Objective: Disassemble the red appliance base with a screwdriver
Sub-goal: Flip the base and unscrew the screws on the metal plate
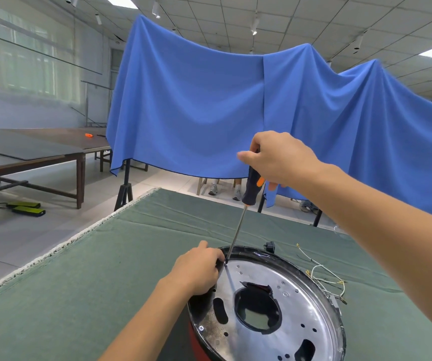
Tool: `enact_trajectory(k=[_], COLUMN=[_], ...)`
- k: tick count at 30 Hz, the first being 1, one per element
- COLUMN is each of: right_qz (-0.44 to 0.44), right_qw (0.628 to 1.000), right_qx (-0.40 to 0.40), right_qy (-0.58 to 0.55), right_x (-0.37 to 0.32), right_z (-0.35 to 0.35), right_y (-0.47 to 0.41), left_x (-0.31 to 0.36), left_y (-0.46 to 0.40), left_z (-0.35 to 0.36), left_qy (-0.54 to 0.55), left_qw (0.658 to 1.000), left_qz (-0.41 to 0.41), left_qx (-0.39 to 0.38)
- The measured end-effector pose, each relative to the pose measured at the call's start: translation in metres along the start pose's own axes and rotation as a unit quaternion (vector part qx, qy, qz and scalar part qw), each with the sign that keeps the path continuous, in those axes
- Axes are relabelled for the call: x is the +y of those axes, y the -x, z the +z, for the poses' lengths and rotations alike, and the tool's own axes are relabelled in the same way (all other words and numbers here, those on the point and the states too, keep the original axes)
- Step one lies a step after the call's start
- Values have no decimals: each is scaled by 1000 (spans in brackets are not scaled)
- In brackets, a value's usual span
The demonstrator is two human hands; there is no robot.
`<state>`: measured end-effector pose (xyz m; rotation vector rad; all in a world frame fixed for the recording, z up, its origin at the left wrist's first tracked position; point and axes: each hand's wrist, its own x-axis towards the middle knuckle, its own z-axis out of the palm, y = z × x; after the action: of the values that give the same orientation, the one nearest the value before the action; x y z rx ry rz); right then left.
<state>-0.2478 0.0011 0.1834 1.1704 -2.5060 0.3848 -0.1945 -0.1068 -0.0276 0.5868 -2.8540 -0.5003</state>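
Covering table (pixel 84 295): green cloth (pixel 157 243).

The green cloth (pixel 110 259) lies bare left of and beyond the red appliance base (pixel 267 306), leaving open room there. To the base's right, loose wires (pixel 324 277) sprawl on the cloth. The left hand (pixel 199 269) and the slanting screwdriver (pixel 246 204) block the base's far-left rim.
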Motion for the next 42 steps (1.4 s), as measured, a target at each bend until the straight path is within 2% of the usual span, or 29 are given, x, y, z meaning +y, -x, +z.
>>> enact_trajectory(k=[4, 7, 10, 14, 20, 24, 26, 29, 34, 42], right_qz=[4, 5, -10, -19, 0, -6, -7, -9, -69, -44], right_qw=[998, 1000, 999, 996, 997, 996, 998, 997, 990, 972], right_qx=[-27, -7, 28, 19, 81, 44, 41, 77, 120, 219], right_qy=[-56, -25, -33, -83, 8, -82, -55, -9, -42, -79], right_x=[1, 2, 5, 9, 13, 15, 14, 14, 14, 25], right_z=[-3, 0, 5, 4, 10, 9, 10, 11, 13, 4], right_y=[0, 3, 5, 7, 5, 4, 4, 4, 4, 4], left_x=[4, 10, 16, 17, 15, 14, 13, 12, 13, 11], left_y=[-1, -4, -7, -12, -18, -20, -20, -20, -19, -23], left_z=[-4, -6, -5, -6, -7, -6, -6, -7, -8, -7], left_qy=[-74, -113, -75, -12, 3, 43, 57, 71, 77, 56], left_qw=[997, 993, 997, 999, 999, 999, 998, 997, 996, 996], left_qz=[22, 30, 12, -10, -9, -7, -10, -15, -19, -32], left_qx=[7, 11, 22, 33, 47, 28, 24, 28, 46, 58])
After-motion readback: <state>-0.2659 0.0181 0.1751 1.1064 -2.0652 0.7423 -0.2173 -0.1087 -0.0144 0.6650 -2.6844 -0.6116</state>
